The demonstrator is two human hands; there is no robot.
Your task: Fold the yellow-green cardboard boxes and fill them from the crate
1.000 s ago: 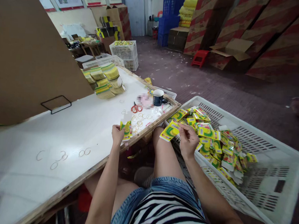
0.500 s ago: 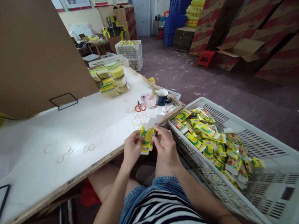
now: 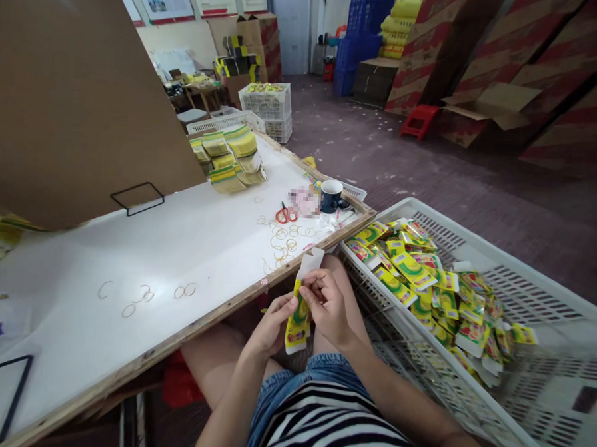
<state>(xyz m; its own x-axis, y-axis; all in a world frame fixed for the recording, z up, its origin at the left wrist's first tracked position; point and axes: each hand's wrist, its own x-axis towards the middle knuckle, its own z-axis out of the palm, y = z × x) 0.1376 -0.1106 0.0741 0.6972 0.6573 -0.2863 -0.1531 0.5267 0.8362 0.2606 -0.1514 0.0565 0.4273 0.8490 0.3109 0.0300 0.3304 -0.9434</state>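
Over my lap, just off the table edge, I hold a small yellow and green cardboard box (image 3: 297,331) with a white flap sticking up at its far end. My left hand (image 3: 272,323) pinches the box along its left side. On the right side, near the white flap, the fingers of my right hand (image 3: 327,304) are closed on the same box. To my right a white plastic crate (image 3: 534,389) contains a heap of similar yellow boxes (image 3: 425,283).
On the white table (image 3: 187,244) lie loose rubber bands (image 3: 280,239), red-handled scissors (image 3: 285,213), a dark mug (image 3: 330,197) and bundled flat yellow cartons (image 3: 236,157). A large brown cardboard sheet (image 3: 85,92) stands at the left. A red stool (image 3: 420,122) is on the floor beyond.
The box has turned in my hands from its broad printed face to a narrower view, its white flap now upright. Both hands have shifted slightly; the view has swung a little left.
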